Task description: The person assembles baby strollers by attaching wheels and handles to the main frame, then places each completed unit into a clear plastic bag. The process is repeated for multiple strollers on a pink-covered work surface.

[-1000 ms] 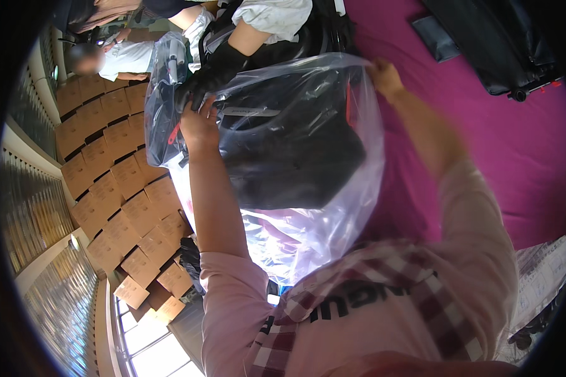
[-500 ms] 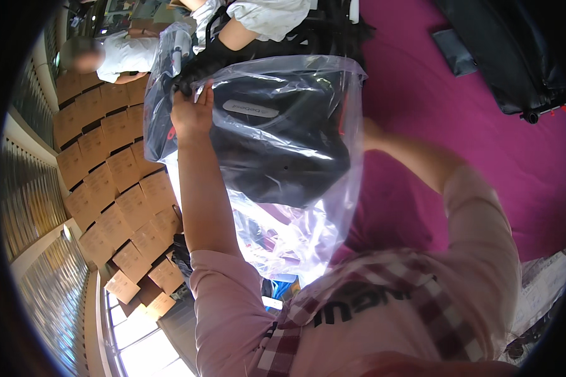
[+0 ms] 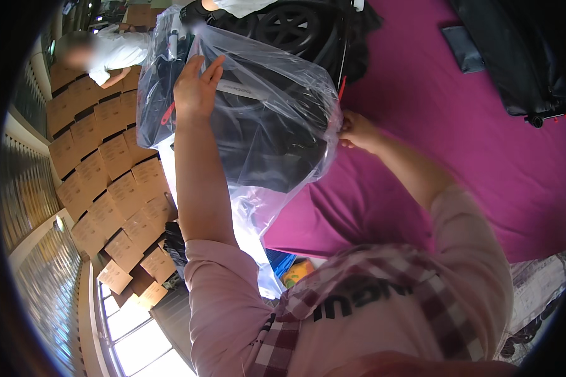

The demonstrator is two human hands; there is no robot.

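Note:
A folded black stroller lies partly inside a clear plastic bag. Black wheels stick out past the bag's far edge. My left hand is raised against the film on the left, fingers spread and touching it; a fold of plastic runs up from its fingertips. On the right, my right hand pinches the bag's side near a red strap. A second red strap shows through the film beside my left wrist. At the far end, part of another person's arm reaches in.
Magenta cloth covers the table. A black bag-like item and a small dark pouch lie at the far right. Stacked cardboard boxes stand to the left, with another person beyond them.
The bag's right edge has shifted toward the left and nearer me, baring the wheels. My right hand now shows gripping it. My left hand's fingers have moved farther up and apart.

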